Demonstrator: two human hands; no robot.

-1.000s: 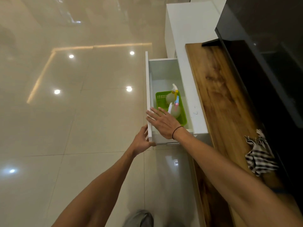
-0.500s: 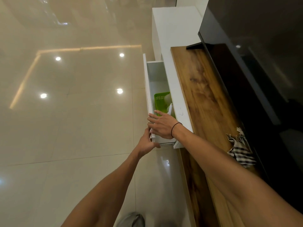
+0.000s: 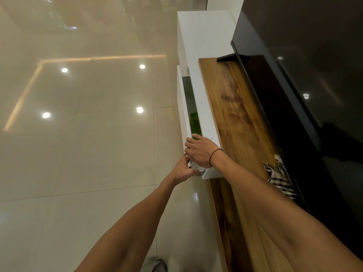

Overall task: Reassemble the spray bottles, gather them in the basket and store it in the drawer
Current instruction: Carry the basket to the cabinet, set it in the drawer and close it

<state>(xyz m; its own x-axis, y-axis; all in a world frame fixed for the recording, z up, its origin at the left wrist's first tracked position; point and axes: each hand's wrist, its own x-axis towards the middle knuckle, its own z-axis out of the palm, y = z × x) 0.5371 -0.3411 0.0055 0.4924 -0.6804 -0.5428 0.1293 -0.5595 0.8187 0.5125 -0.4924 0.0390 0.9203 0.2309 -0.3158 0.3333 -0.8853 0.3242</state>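
With the drawer (image 3: 181, 107) nearly closed on the basket (image 3: 195, 122), the right hand's (image 3: 198, 152) flat fingers over its front edge, or the left hand (image 3: 182, 169) curled round its near corner, could get pinched.

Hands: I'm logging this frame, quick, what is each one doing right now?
Left hand: fingers curled round the drawer front, gripping it.
Right hand: open, fingers straight, resting on the drawer's edge.

Green basket (image 3: 194, 122), white drawer (image 3: 181, 107), brown wood-grain top (image 3: 231, 107), black-and-white striped cloth (image 3: 279, 179), glossy beige floor (image 3: 88, 134)

Dim warm light, ceiling-lamp glare on glossy floor (image 3: 78, 134), wide-angle edge distortion
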